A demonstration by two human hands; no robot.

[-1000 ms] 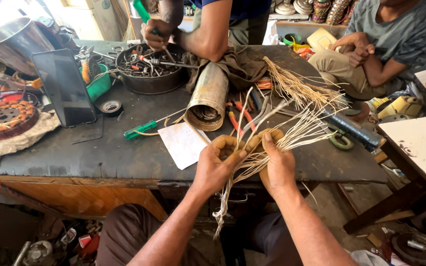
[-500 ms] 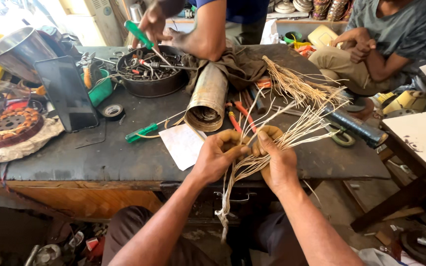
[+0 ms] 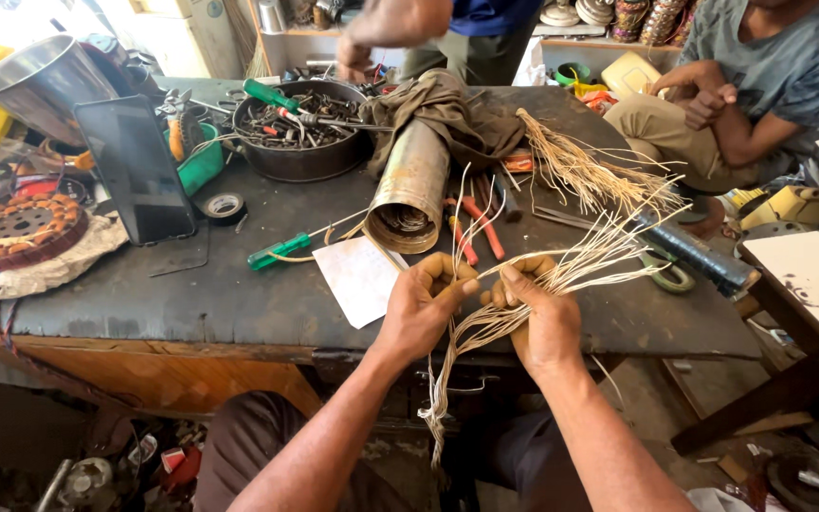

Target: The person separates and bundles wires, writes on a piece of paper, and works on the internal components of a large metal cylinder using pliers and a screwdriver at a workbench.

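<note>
Since the earlier frame, the green-handled tool that the person across the bench held up has come down onto the pan of tools, and that person's hand now hangs above the pan's far rim. Our own two hands have stayed at the near edge of the bench.

We grip one bundle of pale wires between both hands. Our left hand is curled shut around the strands, thumb tip pressed toward the right hand. Our right hand is likewise closed on the bundle, its thumb on top. The two hands almost touch. Below the grip the strands hang past the bench edge in one loose tail; up and to the right of it they fan out over the bench top, too many to count.

Just left of our left hand lies one white sheet of paper. Beyond the grip rests one metal cylinder with its open end toward us, a brown cloth draped over its far end. Beside it, right above our hands, we count two red-handled tools. Farther left lies one green-handled screwdriver, then one roll of tape and one dark tablet standing tilted. Right of the grip lies one dark tube and one second, frayed wire bunch.

A second person sits well off to the right.
</note>
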